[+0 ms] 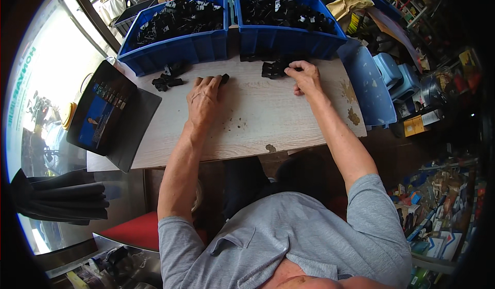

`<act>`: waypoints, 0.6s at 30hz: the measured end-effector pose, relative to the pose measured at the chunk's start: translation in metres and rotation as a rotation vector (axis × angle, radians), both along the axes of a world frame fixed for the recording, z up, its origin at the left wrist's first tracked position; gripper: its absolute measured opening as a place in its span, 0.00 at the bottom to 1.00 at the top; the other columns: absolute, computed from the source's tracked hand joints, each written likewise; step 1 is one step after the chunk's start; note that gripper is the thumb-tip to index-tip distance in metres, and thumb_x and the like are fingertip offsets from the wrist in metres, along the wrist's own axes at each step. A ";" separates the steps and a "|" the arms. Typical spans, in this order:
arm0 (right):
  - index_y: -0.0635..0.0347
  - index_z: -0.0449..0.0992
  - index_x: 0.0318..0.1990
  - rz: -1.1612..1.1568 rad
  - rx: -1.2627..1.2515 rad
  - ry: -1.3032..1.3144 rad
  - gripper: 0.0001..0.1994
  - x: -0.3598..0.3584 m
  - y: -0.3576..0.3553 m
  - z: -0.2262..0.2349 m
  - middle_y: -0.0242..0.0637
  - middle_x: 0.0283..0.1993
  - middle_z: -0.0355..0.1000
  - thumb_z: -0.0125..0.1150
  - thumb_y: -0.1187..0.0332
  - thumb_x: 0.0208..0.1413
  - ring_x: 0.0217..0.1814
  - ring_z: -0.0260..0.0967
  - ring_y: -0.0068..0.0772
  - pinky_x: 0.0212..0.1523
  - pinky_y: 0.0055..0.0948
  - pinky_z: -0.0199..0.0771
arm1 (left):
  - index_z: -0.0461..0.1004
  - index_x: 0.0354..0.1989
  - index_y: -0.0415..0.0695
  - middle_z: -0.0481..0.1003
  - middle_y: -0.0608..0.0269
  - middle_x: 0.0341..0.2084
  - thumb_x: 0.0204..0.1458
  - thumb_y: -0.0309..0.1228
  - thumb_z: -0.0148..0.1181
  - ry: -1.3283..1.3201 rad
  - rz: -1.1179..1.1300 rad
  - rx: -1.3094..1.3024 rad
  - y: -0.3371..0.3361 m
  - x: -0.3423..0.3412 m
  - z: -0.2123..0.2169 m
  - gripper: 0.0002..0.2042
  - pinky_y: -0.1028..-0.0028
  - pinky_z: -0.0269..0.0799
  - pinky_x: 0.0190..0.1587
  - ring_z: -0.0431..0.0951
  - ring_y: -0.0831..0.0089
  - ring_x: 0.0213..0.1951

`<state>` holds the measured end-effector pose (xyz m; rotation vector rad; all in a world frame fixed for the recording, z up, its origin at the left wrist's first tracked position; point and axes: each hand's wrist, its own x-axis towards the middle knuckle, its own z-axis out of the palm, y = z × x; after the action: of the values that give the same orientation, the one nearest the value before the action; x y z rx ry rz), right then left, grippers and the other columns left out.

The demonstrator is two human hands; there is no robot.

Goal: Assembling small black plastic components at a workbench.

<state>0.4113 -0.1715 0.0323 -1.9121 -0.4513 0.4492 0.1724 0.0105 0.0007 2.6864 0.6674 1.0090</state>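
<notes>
Both hands lie on the pale wooden worktop [247, 118]: the left hand [202, 102] rests flat, fingers spread, its fingertips touching a small black part [225, 78], while the right hand [305, 76] closes its fingers on a cluster of black plastic parts [273, 68]. A loose pile of the same parts [167, 78] lies left of the left hand. Behind stand two blue bins [175, 49] [289, 38] full of black parts, and a tablet [100, 108] leans at the left edge.

two bright blue bins [180, 49] [289, 40], both heaped with black plastic parts [178, 18]. more black parts [274, 68] by the right hand [307, 77], one black piece [225, 78] at the left hand [202, 100]. pale wood-grain table [252, 118] with brown stains. dark tablet [100, 108] with blue screen. light grey shirt [304, 237]. red seat [136, 232]. pale blue lid [371, 85].
</notes>
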 end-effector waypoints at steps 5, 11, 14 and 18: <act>0.60 0.79 0.53 0.074 -0.099 -0.037 0.21 -0.005 0.003 0.005 0.33 0.22 0.73 0.73 0.66 0.52 0.14 0.64 0.19 0.13 0.24 0.68 | 0.80 0.50 0.45 0.82 0.57 0.42 0.51 0.26 0.64 0.051 -0.036 0.033 -0.002 0.001 -0.002 0.16 0.60 0.76 0.48 0.79 0.53 0.44; 0.60 0.80 0.52 0.090 -0.177 -0.075 0.20 -0.008 0.007 0.007 0.33 0.23 0.72 0.74 0.66 0.51 0.14 0.64 0.20 0.13 0.24 0.68 | 0.78 0.48 0.45 0.81 0.59 0.40 0.52 0.27 0.62 0.024 -0.057 0.068 -0.005 0.002 -0.001 0.13 0.61 0.76 0.45 0.77 0.55 0.44; 0.61 0.79 0.53 0.088 -0.170 -0.117 0.21 -0.008 0.007 0.002 0.34 0.23 0.73 0.73 0.66 0.51 0.14 0.64 0.20 0.13 0.25 0.68 | 0.78 0.47 0.45 0.81 0.59 0.40 0.53 0.27 0.63 0.029 -0.065 0.059 -0.003 0.001 -0.001 0.12 0.61 0.76 0.45 0.78 0.54 0.43; 0.65 0.78 0.54 0.052 -0.108 -0.131 0.22 -0.006 0.002 -0.003 0.35 0.23 0.73 0.73 0.66 0.53 0.14 0.65 0.21 0.13 0.25 0.68 | 0.80 0.48 0.46 0.83 0.57 0.40 0.53 0.27 0.63 0.016 -0.061 0.034 -0.004 0.002 0.001 0.13 0.61 0.76 0.47 0.79 0.53 0.43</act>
<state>0.4050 -0.1698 0.0290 -2.0460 -0.5743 0.3901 0.1740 0.0064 0.0013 2.7289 0.5728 0.9926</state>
